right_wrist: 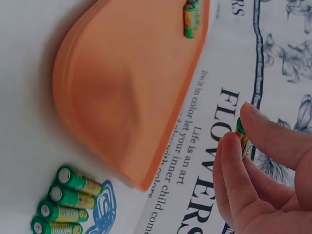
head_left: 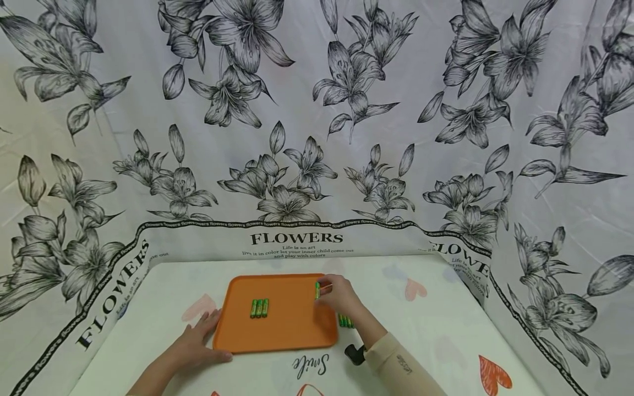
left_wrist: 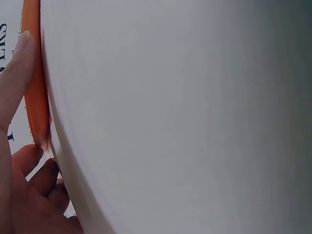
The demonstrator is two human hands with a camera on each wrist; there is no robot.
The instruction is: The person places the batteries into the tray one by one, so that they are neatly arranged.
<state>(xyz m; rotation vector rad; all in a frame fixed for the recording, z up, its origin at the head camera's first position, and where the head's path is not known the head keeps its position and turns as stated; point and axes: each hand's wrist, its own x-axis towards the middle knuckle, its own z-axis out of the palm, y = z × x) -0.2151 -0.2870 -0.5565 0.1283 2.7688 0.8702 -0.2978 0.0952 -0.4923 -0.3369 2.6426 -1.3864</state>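
An orange tray [head_left: 292,324] lies on the table, with a row of three green batteries [head_left: 260,308] on its left half. My left hand [head_left: 198,341] rests at the tray's lower left corner, thumb and fingers spread along the rim; in the left wrist view the thumb lies against the tray's orange edge [left_wrist: 33,87]. Over the tray's right side, my right hand [head_left: 338,296] pinches one green battery [right_wrist: 242,130] between thumb and fingertips. Beyond the tray's right edge, a group of several green and yellow batteries [right_wrist: 68,201] lies side by side on the table, partly hidden by the right arm in the head view.
A white cloth with red and pink hearts [head_left: 494,376] and the word Smile covers the table. A black object [head_left: 354,355] shows beside the right sleeve. Curtains with black flower prints [head_left: 287,170] stand behind and at both sides.
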